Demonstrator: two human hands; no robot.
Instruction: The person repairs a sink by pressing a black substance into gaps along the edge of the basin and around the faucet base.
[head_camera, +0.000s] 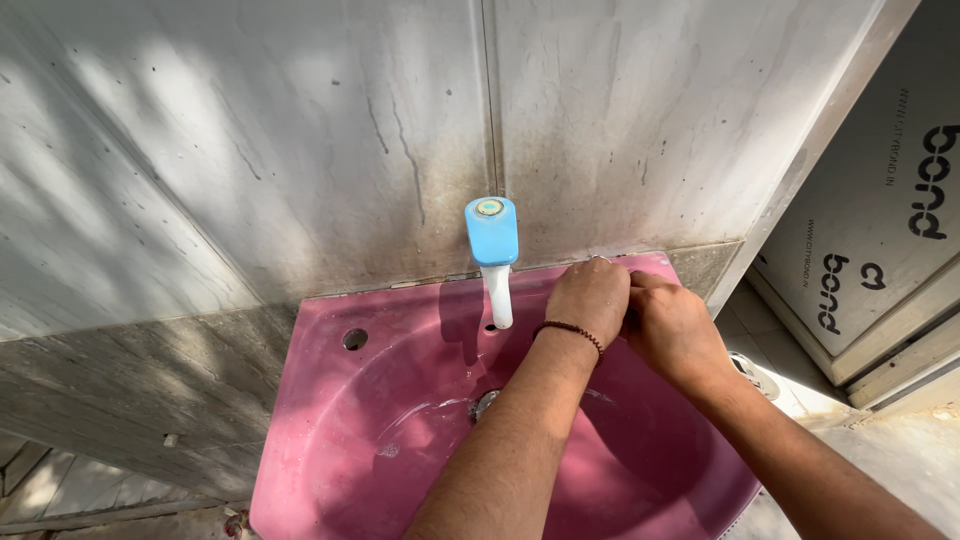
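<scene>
L hand (590, 295) & R hand (672, 325) pressed together, fingers curled, at back rim of pink sink (330, 420), beside blue-white tap (493, 255); whether anything is gripped: can't tell.

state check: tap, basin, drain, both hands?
Tap: no water running from the spout.
Pink basin: wet around the drain.
Drain: open, unplugged.
Spare hole: empty.
Left hand: closed, on the back rim.
Right hand: closed, pressed against the left.
</scene>
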